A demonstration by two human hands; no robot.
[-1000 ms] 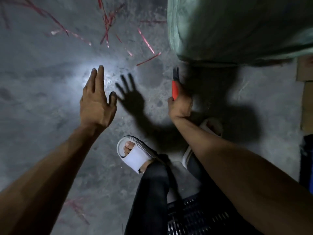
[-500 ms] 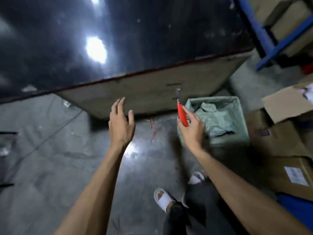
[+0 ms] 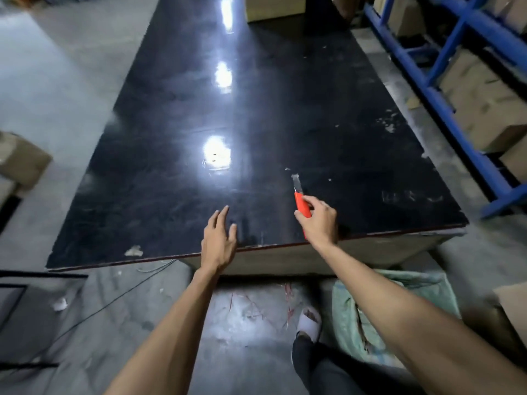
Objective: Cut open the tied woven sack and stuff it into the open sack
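Note:
My right hand (image 3: 320, 223) grips a red utility knife (image 3: 301, 205) with its blade out, pointing away over the near edge of a large glossy black table (image 3: 256, 115). My left hand (image 3: 219, 243) hovers over that same edge with fingers spread and nothing in it. A pale green woven sack (image 3: 353, 317) stands open on the floor at the lower right, partly behind my right forearm. No tied sack is in view.
Blue metal shelving (image 3: 445, 89) with cardboard boxes (image 3: 484, 109) runs along the right. A cardboard box (image 3: 20, 163) sits on the floor at left. Red string scraps (image 3: 256, 306) and a thin cable (image 3: 114, 303) lie on the concrete floor by my foot (image 3: 309, 322).
The view has swung up from the floor to the table top. Both hands have risen with it and now sit over the table's near edge, the knife still held.

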